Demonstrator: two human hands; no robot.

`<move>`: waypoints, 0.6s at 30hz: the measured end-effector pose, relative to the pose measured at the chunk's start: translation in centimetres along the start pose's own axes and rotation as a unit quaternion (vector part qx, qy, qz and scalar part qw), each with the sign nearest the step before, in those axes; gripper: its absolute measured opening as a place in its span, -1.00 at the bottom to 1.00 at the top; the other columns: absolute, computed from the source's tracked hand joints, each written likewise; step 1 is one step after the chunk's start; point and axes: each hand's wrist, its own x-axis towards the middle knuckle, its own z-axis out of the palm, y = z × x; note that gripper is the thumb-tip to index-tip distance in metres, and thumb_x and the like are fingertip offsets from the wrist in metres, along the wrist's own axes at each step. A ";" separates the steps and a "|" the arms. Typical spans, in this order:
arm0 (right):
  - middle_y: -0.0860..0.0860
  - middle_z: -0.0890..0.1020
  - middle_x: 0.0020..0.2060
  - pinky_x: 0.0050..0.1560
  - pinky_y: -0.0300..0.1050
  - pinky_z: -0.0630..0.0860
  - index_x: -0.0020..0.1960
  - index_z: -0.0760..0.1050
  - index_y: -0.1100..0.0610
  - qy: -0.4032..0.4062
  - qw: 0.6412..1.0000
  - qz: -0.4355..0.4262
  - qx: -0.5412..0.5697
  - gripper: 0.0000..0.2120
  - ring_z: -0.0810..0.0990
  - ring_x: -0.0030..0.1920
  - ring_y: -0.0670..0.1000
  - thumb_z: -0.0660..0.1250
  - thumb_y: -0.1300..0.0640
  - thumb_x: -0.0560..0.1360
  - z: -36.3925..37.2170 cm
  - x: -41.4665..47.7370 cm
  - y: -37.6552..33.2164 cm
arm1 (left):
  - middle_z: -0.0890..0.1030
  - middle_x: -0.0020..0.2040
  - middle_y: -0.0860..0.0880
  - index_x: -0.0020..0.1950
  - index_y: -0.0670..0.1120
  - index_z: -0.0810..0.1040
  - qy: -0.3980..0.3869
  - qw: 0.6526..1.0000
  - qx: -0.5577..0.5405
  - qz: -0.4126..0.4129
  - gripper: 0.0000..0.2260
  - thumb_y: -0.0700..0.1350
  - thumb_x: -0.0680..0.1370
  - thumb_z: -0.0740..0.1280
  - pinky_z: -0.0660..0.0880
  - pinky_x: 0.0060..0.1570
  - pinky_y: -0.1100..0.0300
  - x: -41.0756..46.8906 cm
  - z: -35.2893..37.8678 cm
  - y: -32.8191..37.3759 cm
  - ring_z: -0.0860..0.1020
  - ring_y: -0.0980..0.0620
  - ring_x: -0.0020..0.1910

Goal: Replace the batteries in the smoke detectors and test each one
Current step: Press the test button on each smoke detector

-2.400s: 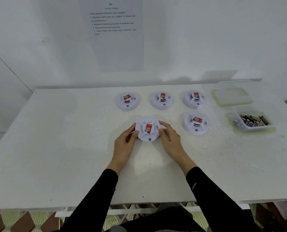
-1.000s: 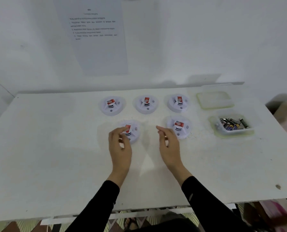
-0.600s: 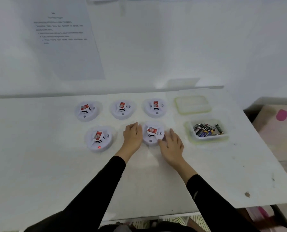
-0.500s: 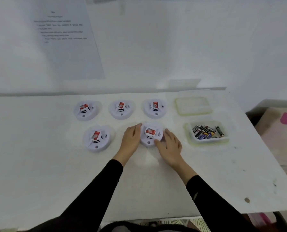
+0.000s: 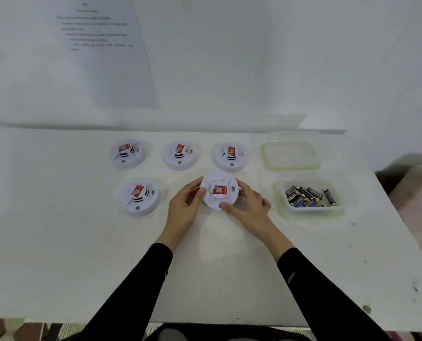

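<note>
Hands first, from the head view: left hand (image 5: 184,205) and right hand (image 5: 249,207) both curl round the rim of one white smoke detector (image 5: 219,190), gripping it from either side near the middle of the table (image 5: 57,242), right thumb at its near edge. Behind it, toward the far edge, sits a row of three detectors (image 5: 179,156), and a fourth detector (image 5: 138,195) lies left of the left hand. Toward the right edge, a clear tub (image 5: 310,212) of batteries (image 5: 303,196) sits near the right hand, with a lid (image 5: 291,156) behind it.
</note>
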 end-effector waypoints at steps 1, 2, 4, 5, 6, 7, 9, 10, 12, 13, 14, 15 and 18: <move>-0.20 0.52 0.20 0.28 -0.12 -0.02 0.40 0.26 -0.24 -0.001 1.000 -0.001 -0.002 -0.37 0.18 0.36 -0.17 0.45 -0.12 0.42 0.0 0.0 0.0 | 0.62 0.26 0.14 0.37 0.02 0.55 0.003 1.000 -0.002 -0.003 -0.70 -0.05 0.63 0.33 0.51 0.18 0.33 0.0 0.0 -0.1 0.57 0.24 0.21; -0.20 0.52 0.20 0.30 -0.10 -0.01 0.39 0.27 -0.25 0.000 1.000 -0.001 0.001 -0.38 0.18 0.37 -0.17 0.46 -0.11 0.41 0.0 0.1 0.1 | 0.62 0.26 0.15 0.38 0.04 0.54 0.003 1.000 0.001 -0.005 -0.69 -0.04 0.63 0.33 0.52 0.17 0.32 0.0 0.0 -0.1 0.58 0.23 0.21; -0.21 0.52 0.18 0.30 -0.11 -0.01 0.37 0.29 -0.26 0.004 1.000 0.003 0.011 -0.38 0.19 0.38 -0.15 0.47 -0.11 0.39 0.1 0.2 0.2 | 0.62 0.26 0.16 0.38 0.06 0.54 0.001 1.000 0.004 -0.005 -0.69 -0.02 0.63 0.33 0.51 0.17 0.32 0.1 0.0 -0.2 0.57 0.24 0.21; -0.22 0.53 0.18 0.27 -0.13 -0.02 0.36 0.30 -0.26 0.006 1.000 0.006 0.018 -0.38 0.19 0.39 -0.15 0.48 -0.10 0.39 0.2 0.3 0.2 | 0.61 0.27 0.15 0.39 0.06 0.53 -0.001 1.000 0.002 -0.005 -0.68 -0.02 0.63 0.33 0.50 0.17 0.33 0.1 0.0 -0.3 0.57 0.24 0.22; -0.22 0.53 0.17 0.24 -0.16 -0.03 0.36 0.31 -0.26 0.007 1.000 0.011 0.024 -0.39 0.19 0.39 -0.15 0.48 -0.09 0.38 0.3 0.3 0.2 | 0.61 0.28 0.15 0.40 0.05 0.53 -0.001 1.000 0.001 -0.006 -0.68 -0.02 0.63 0.32 0.50 0.18 0.35 0.1 0.0 -0.4 0.56 0.24 0.23; -0.23 0.53 0.16 0.21 -0.19 -0.04 0.35 0.32 -0.26 0.010 0.999 0.014 0.028 -0.39 0.19 0.39 -0.16 0.48 -0.09 0.38 0.3 0.3 0.2 | 0.60 0.29 0.14 0.40 0.04 0.52 0.000 1.000 0.001 -0.006 -0.67 -0.02 0.63 0.32 0.49 0.18 0.37 0.2 0.0 -0.5 0.56 0.24 0.24; -0.25 0.53 0.12 0.17 -0.23 -0.05 0.34 0.33 -0.25 0.015 0.999 0.018 0.029 -0.40 0.20 0.37 -0.18 0.48 -0.07 0.38 0.4 0.3 0.0 | 0.59 0.30 0.13 0.41 0.02 0.52 0.002 1.000 0.005 -0.004 -0.66 -0.04 0.63 0.32 0.47 0.15 0.42 0.2 0.1 -0.6 0.54 0.26 0.25; -0.27 0.53 0.10 0.14 -0.25 -0.05 0.34 0.33 -0.25 0.017 0.999 0.019 0.027 -0.41 0.20 0.36 -0.18 0.48 -0.07 0.38 0.3 0.3 -0.1 | 0.59 0.31 0.12 0.42 0.02 0.51 0.003 1.000 0.007 -0.004 -0.66 -0.04 0.63 0.32 0.46 0.14 0.44 0.2 0.1 -0.6 0.54 0.28 0.24; -0.30 0.53 0.06 0.11 -0.28 -0.06 0.34 0.33 -0.23 0.018 0.999 0.018 0.022 -0.42 0.22 0.36 -0.18 0.48 -0.07 0.39 0.3 0.4 -0.1 | 0.59 0.31 0.12 0.42 0.00 0.52 0.004 1.000 0.007 -0.003 -0.66 -0.05 0.63 0.32 0.45 0.13 0.45 0.3 0.1 -0.6 0.53 0.30 0.24; -0.31 0.52 0.05 0.11 -0.28 -0.06 0.34 0.33 -0.23 0.019 1.000 0.016 0.018 -0.42 0.23 0.36 -0.18 0.47 -0.07 0.39 0.4 0.4 -0.1 | 0.59 0.31 0.12 0.42 0.00 0.52 0.003 1.000 0.006 -0.001 -0.66 -0.05 0.63 0.32 0.45 0.13 0.45 0.3 0.1 -0.6 0.53 0.30 0.24; -0.32 0.52 0.05 0.13 -0.26 -0.06 0.34 0.33 -0.23 0.022 1.000 0.014 0.014 -0.42 0.24 0.36 -0.17 0.47 -0.08 0.39 0.4 0.4 -0.1 | 0.59 0.31 0.12 0.42 0.00 0.52 0.001 1.000 0.005 0.000 -0.66 -0.05 0.63 0.32 0.45 0.13 0.45 0.3 0.1 -0.7 0.53 0.31 0.24; -0.33 0.51 0.05 0.15 -0.24 -0.06 0.35 0.32 -0.23 0.024 1.000 0.010 0.009 -0.42 0.24 0.36 -0.17 0.47 -0.09 0.40 0.4 0.3 0.0 | 0.59 0.31 0.12 0.42 0.00 0.52 0.001 1.000 0.005 0.000 -0.66 -0.06 0.63 0.32 0.45 0.13 0.45 0.4 0.1 -0.7 0.53 0.31 0.24; -0.30 0.52 0.09 0.19 -0.21 -0.05 0.36 0.31 -0.22 0.028 1.000 -0.001 -0.001 -0.39 0.26 0.35 -0.17 0.42 -0.18 0.36 0.6 0.3 0.1 | 0.58 0.32 0.12 0.42 0.01 0.51 -0.001 1.000 0.007 0.001 -0.66 -0.05 0.63 0.31 0.45 0.16 0.43 0.5 0.1 -0.9 0.53 0.28 0.26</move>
